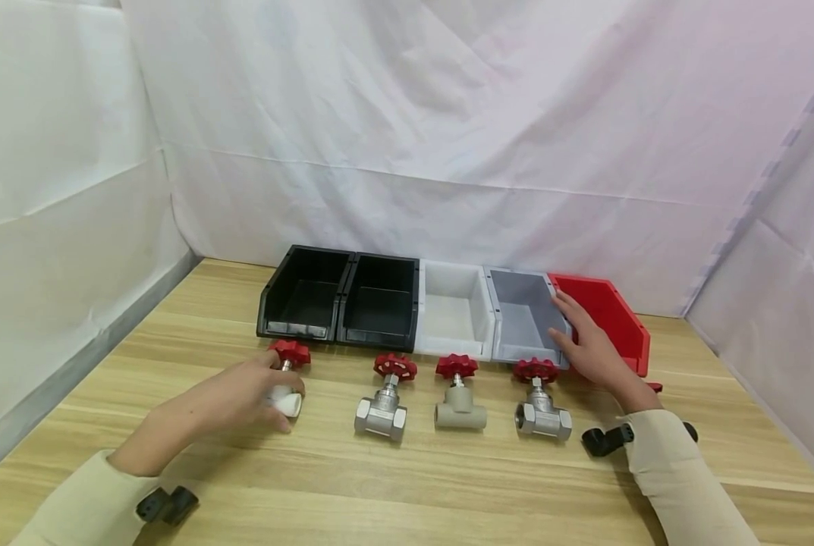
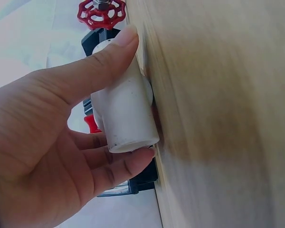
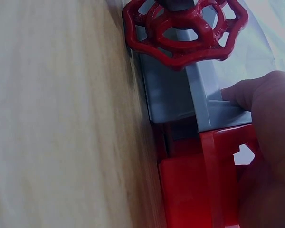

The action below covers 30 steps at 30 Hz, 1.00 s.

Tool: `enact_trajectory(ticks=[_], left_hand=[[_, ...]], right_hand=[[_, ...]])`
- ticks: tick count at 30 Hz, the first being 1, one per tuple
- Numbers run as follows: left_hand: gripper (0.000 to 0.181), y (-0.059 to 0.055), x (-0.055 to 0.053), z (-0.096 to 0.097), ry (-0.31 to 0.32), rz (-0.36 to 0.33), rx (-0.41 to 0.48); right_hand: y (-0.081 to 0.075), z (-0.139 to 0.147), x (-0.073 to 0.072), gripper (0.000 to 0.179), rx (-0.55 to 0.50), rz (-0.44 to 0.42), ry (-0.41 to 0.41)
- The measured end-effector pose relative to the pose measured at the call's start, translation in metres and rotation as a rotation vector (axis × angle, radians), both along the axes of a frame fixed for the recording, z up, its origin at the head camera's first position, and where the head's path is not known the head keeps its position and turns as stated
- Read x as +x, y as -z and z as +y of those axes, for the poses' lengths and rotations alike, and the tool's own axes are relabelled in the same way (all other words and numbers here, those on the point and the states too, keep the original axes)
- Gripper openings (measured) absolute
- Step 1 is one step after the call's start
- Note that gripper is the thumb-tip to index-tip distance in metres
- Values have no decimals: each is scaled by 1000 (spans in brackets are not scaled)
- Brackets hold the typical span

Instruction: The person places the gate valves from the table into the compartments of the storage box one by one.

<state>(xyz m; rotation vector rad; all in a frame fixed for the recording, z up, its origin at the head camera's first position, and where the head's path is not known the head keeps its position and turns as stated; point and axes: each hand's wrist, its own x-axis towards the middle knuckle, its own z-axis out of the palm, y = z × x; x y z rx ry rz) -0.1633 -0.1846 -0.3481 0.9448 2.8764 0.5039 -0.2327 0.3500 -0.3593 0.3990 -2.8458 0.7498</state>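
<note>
My left hand [image 1: 246, 394] holds a white valve [image 1: 287, 403] with a red handwheel [image 1: 290, 352], in front of the leftmost black bin. In the left wrist view the thumb lies over the valve's white pipe body [image 2: 128, 111], fingers around its far side. My right hand [image 1: 587, 345] rests at the wall between the grey bin [image 1: 521, 322] and the red bin [image 1: 601, 315], fingers fairly straight, thumb over the grey side. Near it a metal valve [image 1: 543, 417] stands with its red handwheel [image 3: 185, 35] up.
Two black bins [image 1: 300, 331] and a white bin [image 1: 451, 347] continue the row along the back. Another metal valve [image 1: 381, 415] and a beige valve [image 1: 460, 413] stand before them. A red piece [image 1: 655, 387] shows partly behind the right wrist. White cloth [image 1: 447, 152] hangs behind.
</note>
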Motion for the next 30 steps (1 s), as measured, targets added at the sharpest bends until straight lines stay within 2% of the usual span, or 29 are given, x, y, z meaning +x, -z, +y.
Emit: enact_trajectory(ticks=[10,30], left_hand=[[38,-1,-1,-2,30,56,-16],[39,-3,1,-1,-20,63,-47]], right_hand=[[1,0,-1,78,3,4,-1],[2,-1,-1,77,9,11,4]])
